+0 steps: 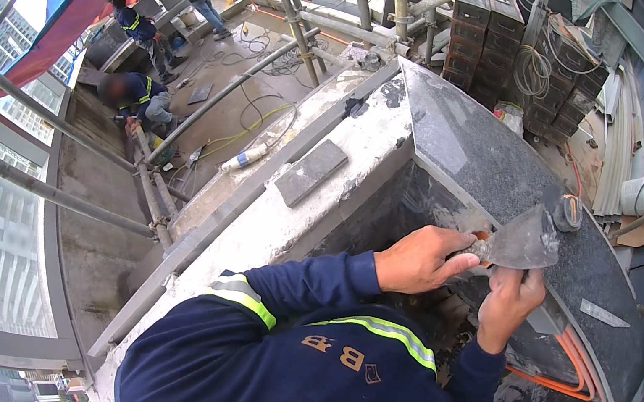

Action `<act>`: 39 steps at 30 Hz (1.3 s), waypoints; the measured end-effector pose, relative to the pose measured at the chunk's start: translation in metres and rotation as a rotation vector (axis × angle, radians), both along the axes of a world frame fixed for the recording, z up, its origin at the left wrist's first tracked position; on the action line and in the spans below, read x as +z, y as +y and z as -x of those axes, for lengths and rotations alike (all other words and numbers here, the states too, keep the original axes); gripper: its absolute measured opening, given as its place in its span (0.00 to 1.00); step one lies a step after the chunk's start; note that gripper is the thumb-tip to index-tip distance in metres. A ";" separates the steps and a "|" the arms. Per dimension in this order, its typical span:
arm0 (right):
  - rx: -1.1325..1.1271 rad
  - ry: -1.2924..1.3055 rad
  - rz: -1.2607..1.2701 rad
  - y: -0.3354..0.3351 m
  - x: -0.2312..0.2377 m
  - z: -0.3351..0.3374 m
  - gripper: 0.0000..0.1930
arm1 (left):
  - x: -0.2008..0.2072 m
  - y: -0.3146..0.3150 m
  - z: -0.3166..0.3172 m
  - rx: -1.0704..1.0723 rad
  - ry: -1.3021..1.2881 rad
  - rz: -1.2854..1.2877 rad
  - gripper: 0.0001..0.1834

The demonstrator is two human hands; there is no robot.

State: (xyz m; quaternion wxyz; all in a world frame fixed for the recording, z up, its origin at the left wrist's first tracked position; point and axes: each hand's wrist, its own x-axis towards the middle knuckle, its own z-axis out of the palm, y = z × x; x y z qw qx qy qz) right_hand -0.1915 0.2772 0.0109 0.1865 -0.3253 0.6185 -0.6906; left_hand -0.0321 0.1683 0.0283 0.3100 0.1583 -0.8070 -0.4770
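Observation:
A broad-bladed putty knife (528, 240), its blade grey and smeared, lies across the inner edge of a dark stone slab (506, 168). My left hand (424, 261) is closed around its handle, where a bit of orange shows. Just below the blade, my right hand (511, 301) has its fingers curled up against the lower edge; their tips and anything between them are hidden. On the slab beyond the blade stands a small round grey container (568, 213). Nearer the slab's right end lies a thin pale strip (605, 314).
Orange conduits (580, 363) run down the recess at my right. A flat grey stone piece (310, 173) rests on the white-smeared ledge to my left. Scaffold poles (275, 74) cross beyond it. Several people work at far left. Stacked dark blocks (484, 45) and a white bucket (638, 196) stand behind the slab.

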 end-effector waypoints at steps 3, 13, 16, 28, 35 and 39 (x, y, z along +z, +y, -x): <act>0.005 0.127 -0.074 0.009 -0.012 -0.019 0.27 | -0.009 0.003 0.007 0.007 0.117 -0.022 0.17; -0.105 0.101 0.184 -0.015 0.027 0.018 0.25 | -0.002 -0.009 0.007 0.166 0.034 -0.194 0.23; -0.140 0.028 0.276 -0.024 0.030 0.015 0.26 | -0.010 0.004 0.014 0.150 0.000 -0.152 0.20; -0.284 0.260 0.191 0.002 0.011 0.003 0.24 | -0.005 -0.007 0.017 0.123 0.058 -0.305 0.19; -0.354 0.568 0.142 0.003 -0.001 -0.027 0.24 | -0.006 0.002 0.035 0.062 0.047 -0.325 0.21; -0.351 0.559 0.136 0.012 0.004 -0.018 0.21 | 0.003 -0.020 0.031 0.074 0.063 -0.307 0.23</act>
